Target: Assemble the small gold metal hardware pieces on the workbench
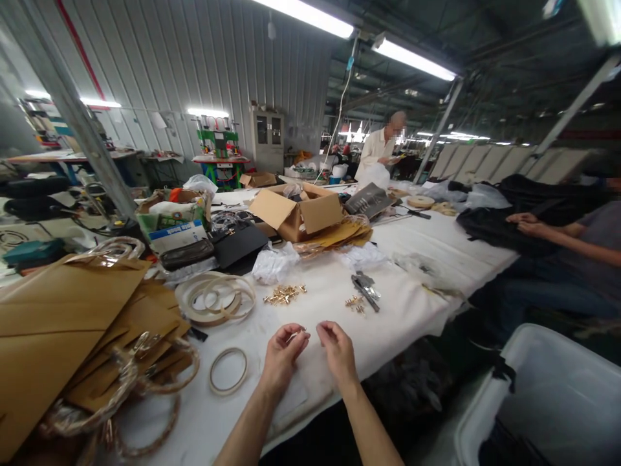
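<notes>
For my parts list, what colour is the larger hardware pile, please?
The hardware pile is gold-coloured, clearest in the head view.

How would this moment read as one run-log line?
left hand: pinching small gold-coloured fitting | right hand: fingers curled, grip unclear | ahead: loose gold-coloured fittings pile, white-covered table

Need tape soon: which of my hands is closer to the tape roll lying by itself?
Left. Your left hand is just right of the tape roll; your right hand is farther right.
</notes>
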A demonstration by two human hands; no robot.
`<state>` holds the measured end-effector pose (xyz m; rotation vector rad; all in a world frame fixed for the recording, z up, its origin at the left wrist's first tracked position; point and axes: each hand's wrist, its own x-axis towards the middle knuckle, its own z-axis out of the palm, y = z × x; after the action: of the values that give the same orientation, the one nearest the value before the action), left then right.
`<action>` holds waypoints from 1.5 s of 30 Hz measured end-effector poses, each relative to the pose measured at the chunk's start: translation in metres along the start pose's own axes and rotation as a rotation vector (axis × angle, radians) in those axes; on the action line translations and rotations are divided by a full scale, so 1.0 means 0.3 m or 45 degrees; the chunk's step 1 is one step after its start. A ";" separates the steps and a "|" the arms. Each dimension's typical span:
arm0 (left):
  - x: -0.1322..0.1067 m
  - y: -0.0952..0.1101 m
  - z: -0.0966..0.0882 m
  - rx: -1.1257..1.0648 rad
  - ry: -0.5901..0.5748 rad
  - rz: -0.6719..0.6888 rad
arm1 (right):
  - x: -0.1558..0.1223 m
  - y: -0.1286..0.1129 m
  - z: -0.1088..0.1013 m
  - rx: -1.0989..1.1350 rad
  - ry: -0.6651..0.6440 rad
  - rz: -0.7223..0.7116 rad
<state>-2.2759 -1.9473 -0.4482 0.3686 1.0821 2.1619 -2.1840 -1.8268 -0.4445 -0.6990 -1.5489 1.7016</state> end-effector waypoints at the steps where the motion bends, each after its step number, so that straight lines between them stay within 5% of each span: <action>1: -0.003 0.004 0.001 -0.061 0.011 -0.020 | 0.003 0.002 0.015 0.110 -0.003 0.045; 8: 0.000 0.025 0.006 -0.259 -0.025 -0.112 | -0.030 0.049 0.082 0.827 -0.093 0.252; 45: 0.008 0.004 0.011 -0.032 -0.095 -0.153 | -0.055 0.032 0.075 0.879 -0.221 0.291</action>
<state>-2.2765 -1.9442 -0.4455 0.3610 1.0089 2.0382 -2.1934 -1.8535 -0.4522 -0.3768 -0.8942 2.3344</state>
